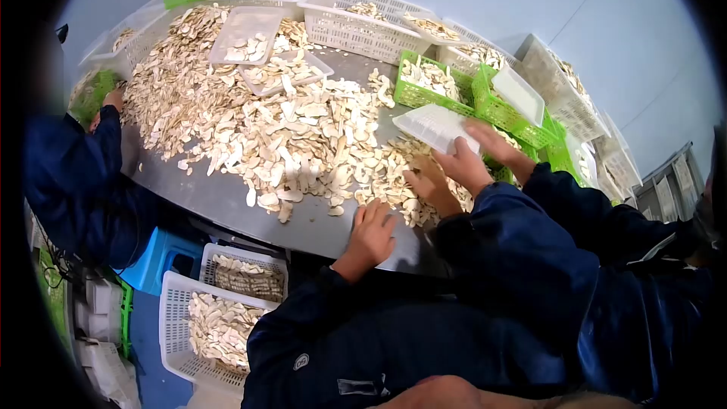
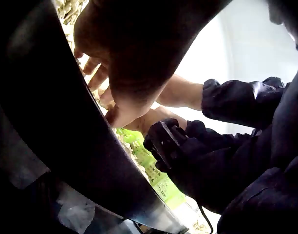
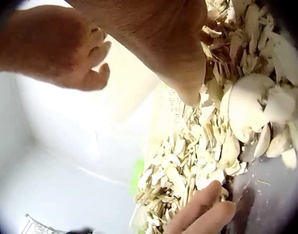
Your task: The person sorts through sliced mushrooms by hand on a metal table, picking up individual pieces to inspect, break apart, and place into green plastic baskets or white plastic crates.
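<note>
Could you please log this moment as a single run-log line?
left hand: flat on table edge | right hand: fingers in pale slices, grip unclear | second person's hand: at white tray

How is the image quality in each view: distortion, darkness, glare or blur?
Head view: strong fisheye curve, dark corners, evenly lit mushroom slices sharp. Left wrist view: mostly dark, the left hand backlit, background overexposed. Right wrist view: the right hand close and blurred, white glare at left.

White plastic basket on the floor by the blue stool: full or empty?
Partly full. The white plastic basket holds a layer of pale mushroom slices that stays below its rim; bare mesh wall shows above them.
</note>
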